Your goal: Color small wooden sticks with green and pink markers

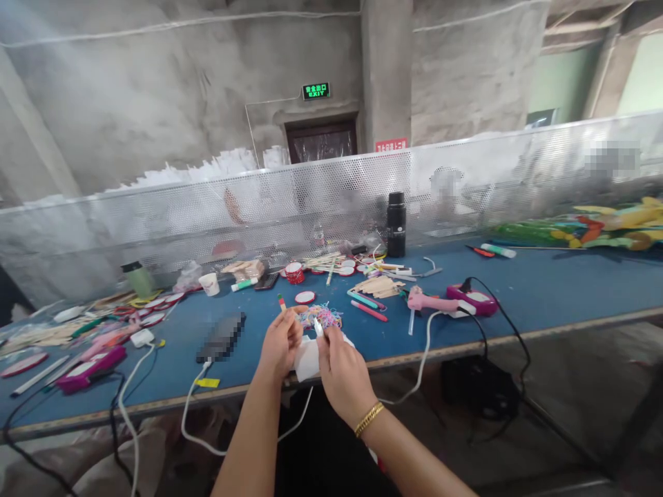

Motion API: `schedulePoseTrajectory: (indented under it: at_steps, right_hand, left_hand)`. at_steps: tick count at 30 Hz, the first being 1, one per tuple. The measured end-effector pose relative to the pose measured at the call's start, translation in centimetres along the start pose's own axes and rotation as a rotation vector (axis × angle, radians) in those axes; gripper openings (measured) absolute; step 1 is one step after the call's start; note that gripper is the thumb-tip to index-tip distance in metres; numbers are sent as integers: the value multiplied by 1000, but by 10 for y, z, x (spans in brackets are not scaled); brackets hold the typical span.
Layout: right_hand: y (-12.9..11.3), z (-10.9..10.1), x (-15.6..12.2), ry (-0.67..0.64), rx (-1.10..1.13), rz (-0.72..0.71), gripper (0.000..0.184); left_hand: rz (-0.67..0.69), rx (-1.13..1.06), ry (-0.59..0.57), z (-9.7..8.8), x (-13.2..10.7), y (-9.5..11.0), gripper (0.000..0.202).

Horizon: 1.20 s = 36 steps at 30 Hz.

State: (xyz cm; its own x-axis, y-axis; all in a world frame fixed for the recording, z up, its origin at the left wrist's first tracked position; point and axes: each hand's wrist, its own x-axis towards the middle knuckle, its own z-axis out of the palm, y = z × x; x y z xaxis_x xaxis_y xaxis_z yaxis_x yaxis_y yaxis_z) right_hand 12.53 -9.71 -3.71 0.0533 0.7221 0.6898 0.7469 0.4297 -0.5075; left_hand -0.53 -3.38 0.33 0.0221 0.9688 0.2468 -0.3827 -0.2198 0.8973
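Note:
At the table's front edge my left hand (282, 344) is closed around a thin stick (281, 301) with a red and green tip that pokes up above the fingers. Close by on the right, my right hand (342, 366) pinches a small whitish, pen-like piece (318, 326); most of it is hidden in the fingers. White paper or a white container (307, 359) shows between the two hands, partly covered by them. Just beyond lies a heap of multicoloured curly strands (327, 315). A round white disc with a red rim (305, 297) lies behind the left hand.
On the right rests a pink glue gun (432, 301) beside a purple device (477, 301) with cables. Wooden sticks (376, 287), pens (369, 310) and a black flask (396, 224) stand or lie farther back. A blurred phone (222, 337) is left, its white cable hanging over the edge.

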Motion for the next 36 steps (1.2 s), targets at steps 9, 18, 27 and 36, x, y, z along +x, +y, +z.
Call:
schedulePoseTrajectory:
  at_steps: [9,18,27,36]
  right_hand:
    - [4,5,23,53,148,45,14]
    - [2,7,18,104,167,-12,9]
    - [-2,-5,5,109,117,-35,10]
    - [-2,-2,11,57,97,-3,13]
  left_hand:
    - [-17,20,-43,2,-5,1,58]
    - [-16,13,-57,1,-7,2,52]
    - [12,-38,-14,3,-6,1,57]
    - [23,24,-51,4,-8,1,52]
